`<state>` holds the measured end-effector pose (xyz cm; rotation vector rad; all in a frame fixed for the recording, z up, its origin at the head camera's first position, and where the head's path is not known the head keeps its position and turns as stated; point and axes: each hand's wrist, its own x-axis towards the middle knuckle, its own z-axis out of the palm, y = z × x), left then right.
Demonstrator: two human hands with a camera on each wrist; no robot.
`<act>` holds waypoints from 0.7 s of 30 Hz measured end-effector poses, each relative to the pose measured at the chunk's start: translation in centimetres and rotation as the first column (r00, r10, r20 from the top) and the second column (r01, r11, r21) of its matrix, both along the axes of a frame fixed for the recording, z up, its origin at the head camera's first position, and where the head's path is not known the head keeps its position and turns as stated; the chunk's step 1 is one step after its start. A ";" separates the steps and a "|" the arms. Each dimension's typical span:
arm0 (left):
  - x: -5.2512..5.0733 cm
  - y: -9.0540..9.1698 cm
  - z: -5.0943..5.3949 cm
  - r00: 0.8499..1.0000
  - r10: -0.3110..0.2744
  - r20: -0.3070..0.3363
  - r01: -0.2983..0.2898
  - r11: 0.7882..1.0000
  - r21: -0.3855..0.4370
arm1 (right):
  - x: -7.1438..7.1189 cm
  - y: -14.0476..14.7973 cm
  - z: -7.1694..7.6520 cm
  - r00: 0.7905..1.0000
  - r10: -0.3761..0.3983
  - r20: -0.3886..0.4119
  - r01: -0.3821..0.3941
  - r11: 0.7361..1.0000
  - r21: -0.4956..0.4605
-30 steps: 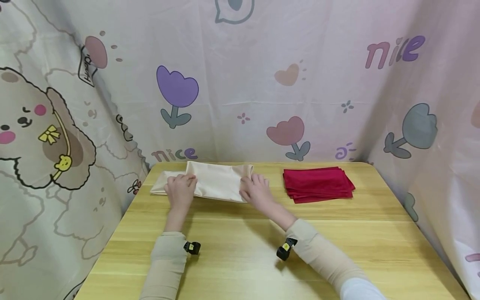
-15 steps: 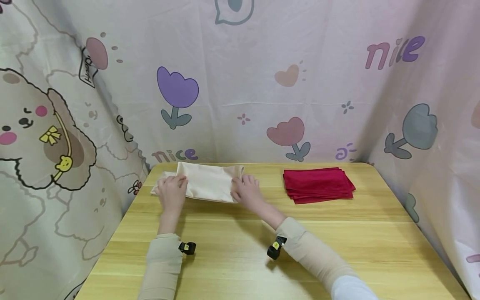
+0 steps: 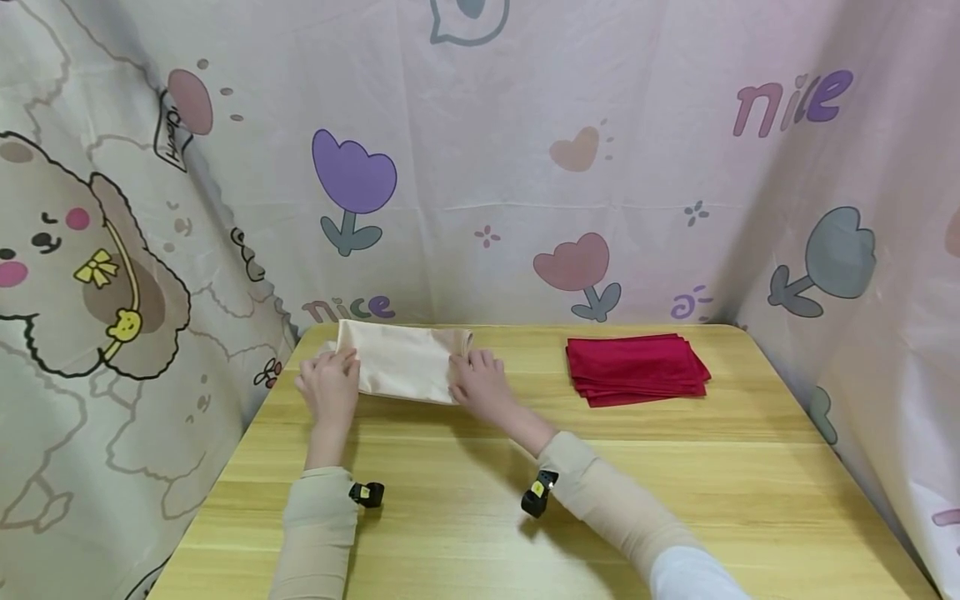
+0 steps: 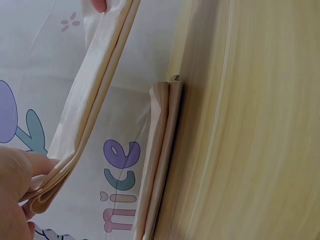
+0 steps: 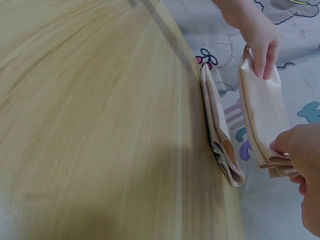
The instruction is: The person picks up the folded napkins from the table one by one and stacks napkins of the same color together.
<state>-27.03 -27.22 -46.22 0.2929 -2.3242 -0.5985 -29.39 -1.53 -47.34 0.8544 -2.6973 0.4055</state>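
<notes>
A folded cream cloth [image 3: 405,360] is held up off the table between both hands. My left hand [image 3: 330,385] pinches its left end, thumb on top, while my right hand [image 3: 482,383] pinches the right end. In the right wrist view the layered folds of the held cloth [image 5: 262,110] show at its near end. Below it, a second folded cream cloth [image 5: 216,125] lies on the table, apart from the held one. The left wrist view shows that lower cloth [image 4: 159,155] too; in the head view it is mostly hidden behind the held cloth and left hand.
A stack of folded dark red cloths [image 3: 636,370] lies at the back right of the wooden table [image 3: 465,517]. A printed curtain [image 3: 480,167] hangs behind the table's far edge and along both sides. Each forearm wears a small black camera [image 3: 367,494].
Both hands have moved left together, carrying the folded cream cloth with them, and it now covers most of the cloth lying beneath in the head view. The red stack has stayed in place.
</notes>
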 end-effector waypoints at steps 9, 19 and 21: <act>0.1 -0.5 0.1 0.999 0.039 0.010 -0.039 0.999 -0.003 | -0.4 -1.0 -0.2 0.999 0.011 -0.042 -0.010 1.000 0.022; -0.3 -1.3 -0.1 0.999 0.048 0.011 -0.048 0.999 0.004 | -0.7 -1.8 0.1 0.999 0.035 -0.025 -0.035 0.999 -0.005; -0.4 -1.5 -0.1 0.998 0.053 0.019 -0.053 0.999 0.002 | -0.9 -2.0 0.1 0.999 0.030 -0.029 -0.030 1.000 -0.004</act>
